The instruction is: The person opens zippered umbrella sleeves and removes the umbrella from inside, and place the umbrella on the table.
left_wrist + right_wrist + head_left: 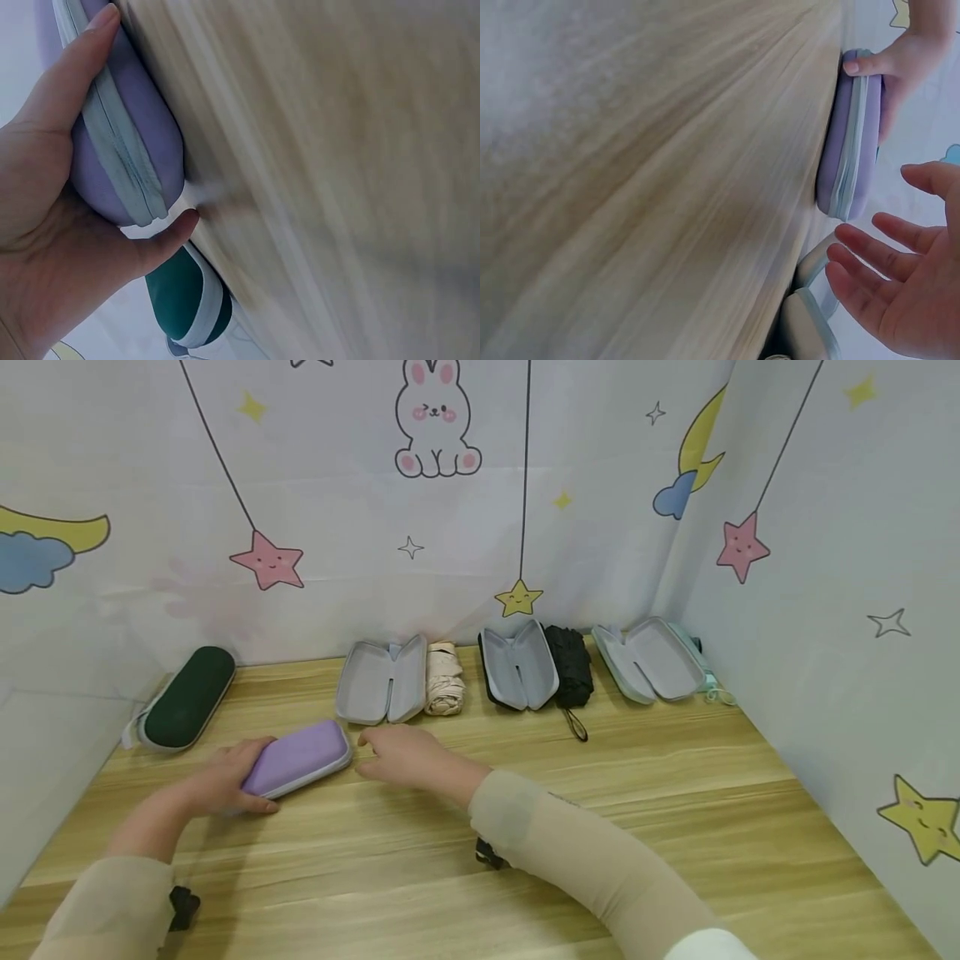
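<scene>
A purple zippered case (300,758) with a pale grey zip band lies closed on the table at left of centre. My left hand (228,778) grips its near left end, the thumb along the zip side in the left wrist view and the other fingers partly hidden behind the case. Just past the far right end of the case is my right hand (401,755), with nothing in it. In the right wrist view its fingers (870,251) are spread and loosely bent, a small gap away from the purple case (849,142).
A dark green case (190,697) lies closed at back left. Along the back wall stand three open grey-lined cases (381,681), (519,667), (663,662). Beside them are a folded beige umbrella (445,681), a folded black umbrella (570,667) and a mint item (693,647).
</scene>
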`<state>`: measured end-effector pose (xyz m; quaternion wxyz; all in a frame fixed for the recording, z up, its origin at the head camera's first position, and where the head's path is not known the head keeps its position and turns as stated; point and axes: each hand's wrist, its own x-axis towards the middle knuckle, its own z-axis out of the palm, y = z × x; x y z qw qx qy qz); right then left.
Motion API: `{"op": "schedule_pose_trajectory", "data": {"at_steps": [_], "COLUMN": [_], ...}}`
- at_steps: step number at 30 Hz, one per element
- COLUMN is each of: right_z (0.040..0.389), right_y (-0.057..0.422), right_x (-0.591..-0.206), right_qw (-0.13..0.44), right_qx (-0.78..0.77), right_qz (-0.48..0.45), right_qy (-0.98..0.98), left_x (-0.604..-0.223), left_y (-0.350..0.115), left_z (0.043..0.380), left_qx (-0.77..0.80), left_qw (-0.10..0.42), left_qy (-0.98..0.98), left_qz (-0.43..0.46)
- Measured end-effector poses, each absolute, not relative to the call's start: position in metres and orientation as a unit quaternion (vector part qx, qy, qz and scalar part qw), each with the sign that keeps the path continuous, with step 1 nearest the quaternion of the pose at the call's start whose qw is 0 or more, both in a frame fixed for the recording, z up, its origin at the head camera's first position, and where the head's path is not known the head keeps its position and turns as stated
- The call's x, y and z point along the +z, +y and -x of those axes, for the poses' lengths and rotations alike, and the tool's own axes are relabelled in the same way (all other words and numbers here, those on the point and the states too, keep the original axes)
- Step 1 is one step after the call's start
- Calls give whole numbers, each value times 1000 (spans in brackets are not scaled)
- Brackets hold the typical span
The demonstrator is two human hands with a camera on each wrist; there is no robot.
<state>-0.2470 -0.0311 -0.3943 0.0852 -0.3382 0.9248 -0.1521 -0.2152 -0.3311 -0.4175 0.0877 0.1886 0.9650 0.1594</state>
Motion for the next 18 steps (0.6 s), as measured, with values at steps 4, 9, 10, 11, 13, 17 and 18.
{"op": "schedule_pose_trajectory", "data": {"at_steps": [4, 9, 10, 11, 13, 17, 18], "right_z": [247, 246, 246, 245, 245, 245, 245], "right_y": [-36, -44, -45, -47, -49, -52, -52], "right_x": [-392, -390, -390, -390, -390, -390, -390], "right_qw": [62, 62, 66, 67, 67, 63, 65], "right_qx": [-152, -133, -128, -121, -106, -87, -87], "right_qz": [348, 364, 365, 366, 367, 368, 367], "right_qy": [923, 920, 920, 920, 922, 924, 924], "left_x": [-416, -415, -415, -416, -415, -415, -415], "left_y": [-323, -313, -311, -309, -305, -295, -292], "left_z": [212, 211, 210, 210, 208, 207, 207], "left_qx": [159, 151, 148, 148, 149, 142, 141], "left_qw": [88, 92, 92, 89, 83, 70, 71], "left_qy": [964, 964, 964, 963, 962, 959, 959], "left_qz": [-196, -201, -202, -205, -214, -234, -235]}}
